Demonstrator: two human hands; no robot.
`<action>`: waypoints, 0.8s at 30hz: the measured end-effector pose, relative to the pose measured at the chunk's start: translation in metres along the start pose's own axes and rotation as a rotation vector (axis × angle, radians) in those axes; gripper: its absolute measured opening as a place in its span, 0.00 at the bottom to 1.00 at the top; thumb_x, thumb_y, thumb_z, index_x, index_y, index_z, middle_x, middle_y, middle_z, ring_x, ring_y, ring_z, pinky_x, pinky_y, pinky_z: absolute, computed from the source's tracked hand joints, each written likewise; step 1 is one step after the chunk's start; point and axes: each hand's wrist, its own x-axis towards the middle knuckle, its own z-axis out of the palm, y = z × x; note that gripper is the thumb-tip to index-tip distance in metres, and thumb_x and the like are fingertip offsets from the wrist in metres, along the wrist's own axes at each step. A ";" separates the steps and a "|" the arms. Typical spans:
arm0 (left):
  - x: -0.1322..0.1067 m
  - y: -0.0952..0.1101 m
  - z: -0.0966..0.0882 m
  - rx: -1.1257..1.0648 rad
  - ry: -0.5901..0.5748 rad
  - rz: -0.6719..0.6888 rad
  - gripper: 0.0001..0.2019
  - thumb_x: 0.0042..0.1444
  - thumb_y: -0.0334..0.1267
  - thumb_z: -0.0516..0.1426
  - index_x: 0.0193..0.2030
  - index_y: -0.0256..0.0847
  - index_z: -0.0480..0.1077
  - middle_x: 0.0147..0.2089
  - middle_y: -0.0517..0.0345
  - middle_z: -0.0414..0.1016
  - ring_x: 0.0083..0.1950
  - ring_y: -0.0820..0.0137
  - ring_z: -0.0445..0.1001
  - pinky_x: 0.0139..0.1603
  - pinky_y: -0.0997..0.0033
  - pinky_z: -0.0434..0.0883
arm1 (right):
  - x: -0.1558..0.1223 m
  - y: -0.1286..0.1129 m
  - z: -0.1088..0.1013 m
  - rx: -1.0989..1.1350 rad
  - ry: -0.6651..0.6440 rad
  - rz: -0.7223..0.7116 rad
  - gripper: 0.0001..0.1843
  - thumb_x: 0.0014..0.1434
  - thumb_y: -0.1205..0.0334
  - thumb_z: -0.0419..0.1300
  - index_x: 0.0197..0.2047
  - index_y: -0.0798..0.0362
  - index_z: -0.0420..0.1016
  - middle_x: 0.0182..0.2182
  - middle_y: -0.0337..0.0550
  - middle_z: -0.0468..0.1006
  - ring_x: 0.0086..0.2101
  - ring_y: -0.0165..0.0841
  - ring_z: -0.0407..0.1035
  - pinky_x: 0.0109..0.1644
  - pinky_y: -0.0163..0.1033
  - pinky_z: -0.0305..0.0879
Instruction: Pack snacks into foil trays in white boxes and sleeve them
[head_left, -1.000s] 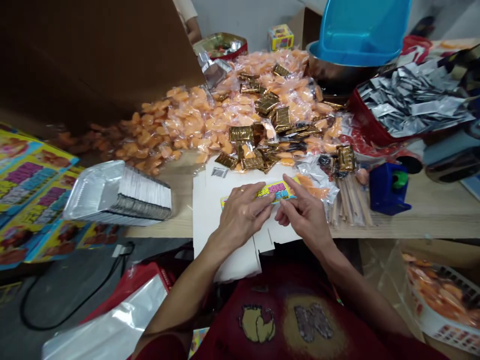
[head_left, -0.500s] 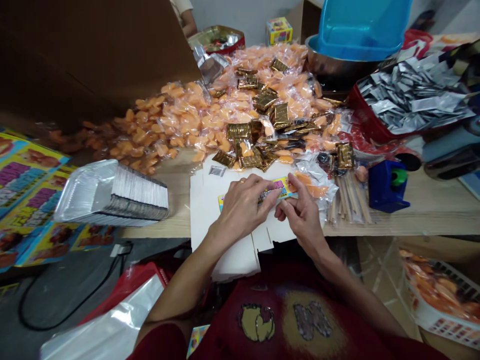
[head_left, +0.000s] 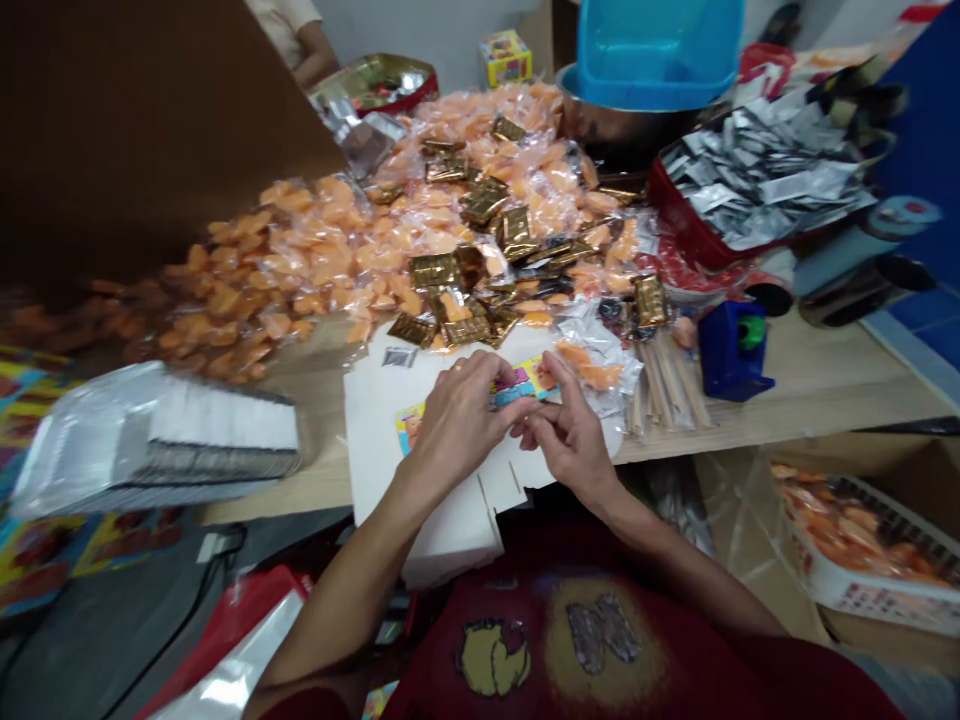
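Observation:
A narrow carton side printed in yellow, pink and blue [head_left: 536,372] lies across white card [head_left: 371,425] at the table's front edge. My left hand [head_left: 461,415] is laid over it, fingers curled on its upper edge and thumb pointing right. My right hand [head_left: 566,430] grips its right end, with the index finger stretched along it and the other fingers bent in. Both thumbs nearly meet at the near edge. What is under my palms is hidden. A small silver sachet [head_left: 399,357] rests on the card behind my left hand.
Orange pieces in clear bags [head_left: 330,240] and gold sachets [head_left: 435,270] are heaped behind. Stacked foil trays [head_left: 217,440] stand left. Bagged wooden sticks [head_left: 667,385], a blue tape dispenser [head_left: 731,350] and a red tub of silver sachets [head_left: 675,215] are right. A person's arm [head_left: 315,55] shows at the back.
The view has swung right, so the table's things sit further left in the picture. My hands stay on the printed carton, with only slight finger movement.

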 end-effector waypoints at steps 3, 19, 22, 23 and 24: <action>-0.002 -0.001 0.004 0.109 0.046 0.106 0.11 0.67 0.46 0.63 0.45 0.43 0.69 0.43 0.56 0.76 0.44 0.62 0.75 0.45 0.63 0.68 | -0.001 -0.005 -0.049 -0.229 0.095 -0.023 0.37 0.67 0.62 0.56 0.77 0.44 0.56 0.35 0.37 0.82 0.25 0.30 0.72 0.32 0.40 0.73; -0.002 -0.008 0.013 0.175 0.066 0.175 0.11 0.69 0.49 0.56 0.47 0.44 0.66 0.45 0.53 0.74 0.44 0.58 0.75 0.44 0.58 0.68 | 0.001 0.007 -0.266 -0.397 0.808 0.364 0.12 0.61 0.51 0.61 0.36 0.51 0.70 0.28 0.40 0.78 0.30 0.34 0.81 0.32 0.33 0.75; 0.000 -0.008 0.016 0.164 0.076 0.174 0.11 0.68 0.49 0.57 0.47 0.44 0.67 0.45 0.53 0.75 0.44 0.58 0.75 0.45 0.59 0.69 | -0.009 0.015 -0.259 -0.382 0.816 0.304 0.18 0.59 0.45 0.62 0.33 0.48 0.64 0.28 0.39 0.76 0.35 0.36 0.82 0.41 0.37 0.79; 0.000 -0.007 0.017 0.161 0.083 0.172 0.11 0.68 0.48 0.58 0.47 0.43 0.67 0.45 0.53 0.75 0.44 0.58 0.76 0.45 0.58 0.69 | -0.012 0.019 -0.257 -0.401 0.817 0.299 0.19 0.58 0.43 0.62 0.31 0.48 0.62 0.27 0.40 0.76 0.36 0.37 0.82 0.42 0.39 0.80; -0.001 -0.006 0.017 0.158 0.090 0.174 0.11 0.68 0.48 0.58 0.47 0.43 0.68 0.45 0.52 0.76 0.44 0.58 0.76 0.46 0.58 0.70 | -0.015 0.022 -0.255 -0.431 0.814 0.297 0.21 0.58 0.42 0.62 0.29 0.47 0.61 0.26 0.41 0.75 0.35 0.38 0.81 0.42 0.41 0.80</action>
